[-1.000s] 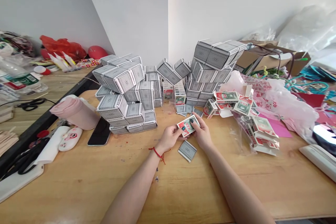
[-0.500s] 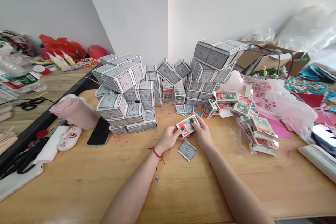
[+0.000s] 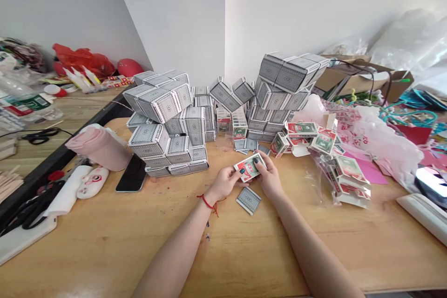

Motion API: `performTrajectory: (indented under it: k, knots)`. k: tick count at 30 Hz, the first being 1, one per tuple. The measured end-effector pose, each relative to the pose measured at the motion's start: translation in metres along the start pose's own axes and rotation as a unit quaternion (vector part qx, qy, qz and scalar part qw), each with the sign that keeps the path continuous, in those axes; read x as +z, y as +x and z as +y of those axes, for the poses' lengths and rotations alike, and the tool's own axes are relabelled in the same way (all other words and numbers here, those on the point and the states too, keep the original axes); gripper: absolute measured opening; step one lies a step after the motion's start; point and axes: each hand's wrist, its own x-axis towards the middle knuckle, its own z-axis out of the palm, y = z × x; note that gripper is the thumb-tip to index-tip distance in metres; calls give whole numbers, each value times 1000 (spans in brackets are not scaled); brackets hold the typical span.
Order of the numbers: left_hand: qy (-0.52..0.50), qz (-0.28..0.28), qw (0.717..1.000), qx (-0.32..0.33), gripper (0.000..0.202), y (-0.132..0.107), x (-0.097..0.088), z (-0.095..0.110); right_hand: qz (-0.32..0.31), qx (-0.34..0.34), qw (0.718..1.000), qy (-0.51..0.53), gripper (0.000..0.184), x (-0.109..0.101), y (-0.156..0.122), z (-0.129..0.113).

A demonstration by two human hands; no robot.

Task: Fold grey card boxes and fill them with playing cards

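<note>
Both of my hands hold one small red, green and white card box (image 3: 248, 166) over the middle of the wooden table (image 3: 104, 242). My left hand (image 3: 225, 183) grips its left end, fingers curled under it. My right hand (image 3: 268, 176) pinches its right end, thumb on top. A grey patterned card deck (image 3: 248, 200) lies flat on the table just below my hands. Several more flat grey decks (image 3: 246, 145) lie just beyond the box.
Stacks of grey patterned boxes stand at the back left (image 3: 164, 123) and back centre (image 3: 282, 88). Loose red-green boxes (image 3: 324, 149) and pink plastic bags (image 3: 370, 135) lie to the right. A black phone (image 3: 132, 174), a pink roll (image 3: 101, 148) and scissors (image 3: 30, 209) lie left.
</note>
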Motion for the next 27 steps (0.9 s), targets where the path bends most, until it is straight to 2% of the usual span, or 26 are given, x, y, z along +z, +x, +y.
performTrajectory:
  k: [9, 15, 21, 27]
  knots:
    - [-14, -13, 1000, -6, 36, 0, -1, 0, 8, -2, 1000, -10, 46, -1, 0, 0]
    - [-35, -46, 998, -23, 38, -1, -4, 1, 8, 16, 1000, 8, 44, -2, 1, -2]
    - [-75, -71, 994, -38, 38, -3, -2, 2, -4, 79, 994, 81, 45, -3, 1, -10]
    - [-82, -50, 995, -30, 40, -2, 0, 4, -37, 151, 981, 118, 35, -4, -1, -18]
